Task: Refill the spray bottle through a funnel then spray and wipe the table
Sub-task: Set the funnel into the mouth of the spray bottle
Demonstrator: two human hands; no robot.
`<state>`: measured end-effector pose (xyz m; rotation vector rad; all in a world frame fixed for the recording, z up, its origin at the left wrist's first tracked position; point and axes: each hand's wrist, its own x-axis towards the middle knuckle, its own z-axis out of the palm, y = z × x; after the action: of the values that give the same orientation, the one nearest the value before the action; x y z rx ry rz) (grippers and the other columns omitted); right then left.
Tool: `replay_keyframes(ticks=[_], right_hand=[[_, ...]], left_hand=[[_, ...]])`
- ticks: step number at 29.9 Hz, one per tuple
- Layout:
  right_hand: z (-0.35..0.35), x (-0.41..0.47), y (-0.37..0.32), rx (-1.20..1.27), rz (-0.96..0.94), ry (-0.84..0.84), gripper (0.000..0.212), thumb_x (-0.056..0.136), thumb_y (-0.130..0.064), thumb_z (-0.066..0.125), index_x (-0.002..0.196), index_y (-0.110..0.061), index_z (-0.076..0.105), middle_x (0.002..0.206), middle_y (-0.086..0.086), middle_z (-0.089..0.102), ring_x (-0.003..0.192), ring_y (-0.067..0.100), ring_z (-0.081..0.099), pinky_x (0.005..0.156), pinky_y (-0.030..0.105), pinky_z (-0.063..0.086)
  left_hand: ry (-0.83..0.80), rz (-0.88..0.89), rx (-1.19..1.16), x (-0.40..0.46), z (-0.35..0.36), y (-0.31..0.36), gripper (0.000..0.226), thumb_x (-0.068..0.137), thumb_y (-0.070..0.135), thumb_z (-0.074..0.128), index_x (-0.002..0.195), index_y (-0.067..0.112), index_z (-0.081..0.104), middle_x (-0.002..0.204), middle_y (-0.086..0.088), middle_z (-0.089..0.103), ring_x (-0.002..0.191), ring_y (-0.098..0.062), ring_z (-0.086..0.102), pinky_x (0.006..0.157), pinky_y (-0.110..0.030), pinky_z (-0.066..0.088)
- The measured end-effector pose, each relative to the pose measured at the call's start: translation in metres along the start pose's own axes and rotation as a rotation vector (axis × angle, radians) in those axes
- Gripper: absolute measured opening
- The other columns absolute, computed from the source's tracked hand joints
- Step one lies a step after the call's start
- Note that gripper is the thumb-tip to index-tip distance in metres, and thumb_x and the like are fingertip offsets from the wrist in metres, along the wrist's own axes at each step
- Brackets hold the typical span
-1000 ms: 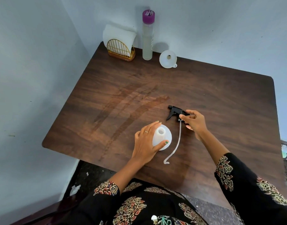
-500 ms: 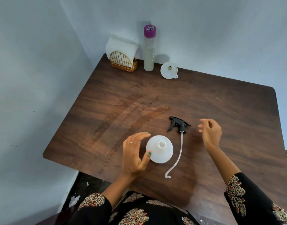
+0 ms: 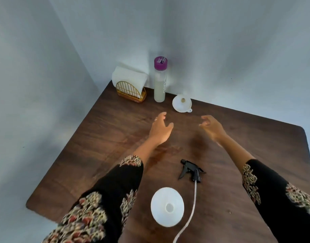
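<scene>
A: Where are the hands?

B: Left hand [image 3: 160, 129] and right hand [image 3: 212, 128] are both hanging above the wooden table [image 3: 101, 137], fingers loosely curled, holding nothing.

A: And the task's things?

B: The white spray bottle [image 3: 167, 206] is standing uncapped near the front edge. The black trigger head [image 3: 192, 170] is lying just beside it, its tube trailing forward. The funnel [image 3: 182, 103] is sitting at the back, beside the purple-capped refill bottle [image 3: 160, 79] and napkin holder [image 3: 131, 91].
</scene>
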<state>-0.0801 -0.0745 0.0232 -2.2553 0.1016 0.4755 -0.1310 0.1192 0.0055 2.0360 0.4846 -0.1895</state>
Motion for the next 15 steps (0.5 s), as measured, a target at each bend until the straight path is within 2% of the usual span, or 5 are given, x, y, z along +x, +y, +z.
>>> replay_keyframes(ticks=[2, 4, 6, 8, 15], right_hand=[[0.005, 0.026, -0.011, 0.005, 0.01, -0.035, 0.054, 0.091, -0.013, 0.055, 0.141, -0.012, 0.036, 0.136, 0.016, 0.048, 0.124, 0.028, 0.048, 0.093, 0.031, 0.041], [0.011, 0.048, -0.019, -0.011, 0.003, -0.062, 0.063, 0.091, -0.012, 0.054, 0.147, -0.013, 0.026, 0.145, 0.015, 0.039, 0.129, 0.027, 0.044, 0.098, 0.031, 0.039], [0.018, 0.064, -0.023, -0.066, -0.006, -0.109, 0.069, 0.092, -0.014, 0.053, 0.149, -0.017, 0.016, 0.147, 0.016, 0.036, 0.131, 0.03, 0.042, 0.107, 0.038, 0.036], [0.026, 0.082, -0.02, -0.107, -0.029, -0.131, 0.071, 0.092, -0.014, 0.05, 0.15, -0.02, 0.009, 0.146, 0.014, 0.039, 0.131, 0.032, 0.042, 0.108, 0.047, 0.035], [0.044, 0.088, -0.028, -0.143, -0.183, 0.061, 0.058, 0.091, -0.003, 0.039, 0.146, -0.019, 0.027, 0.14, 0.007, 0.049, 0.125, 0.032, 0.047, 0.098, 0.041, 0.04]], left_hand=[[-0.028, -0.028, -0.002, 0.03, 0.003, 0.013, 0.064, 0.091, 0.018, 0.053, 0.147, 0.024, 0.022, 0.151, -0.005, 0.033, 0.137, -0.023, 0.033, 0.111, -0.043, 0.033], [-0.06, -0.057, -0.021, 0.051, 0.005, 0.021, 0.07, 0.09, 0.011, 0.05, 0.149, 0.024, 0.015, 0.155, -0.007, 0.024, 0.142, -0.024, 0.024, 0.114, -0.042, 0.028], [-0.119, -0.086, -0.019, 0.068, 0.009, 0.024, 0.075, 0.089, 0.007, 0.047, 0.151, 0.024, 0.008, 0.158, -0.009, 0.015, 0.144, -0.025, 0.017, 0.116, -0.041, 0.024], [-0.162, -0.123, -0.017, 0.084, 0.016, 0.026, 0.077, 0.088, 0.003, 0.044, 0.151, 0.024, 0.004, 0.158, -0.01, 0.014, 0.145, -0.026, 0.014, 0.117, -0.04, 0.022], [-0.146, -0.093, -0.109, 0.088, 0.021, 0.03, 0.073, 0.086, 0.001, 0.042, 0.15, 0.025, 0.016, 0.152, -0.007, 0.032, 0.139, -0.026, 0.03, 0.112, -0.044, 0.031]])
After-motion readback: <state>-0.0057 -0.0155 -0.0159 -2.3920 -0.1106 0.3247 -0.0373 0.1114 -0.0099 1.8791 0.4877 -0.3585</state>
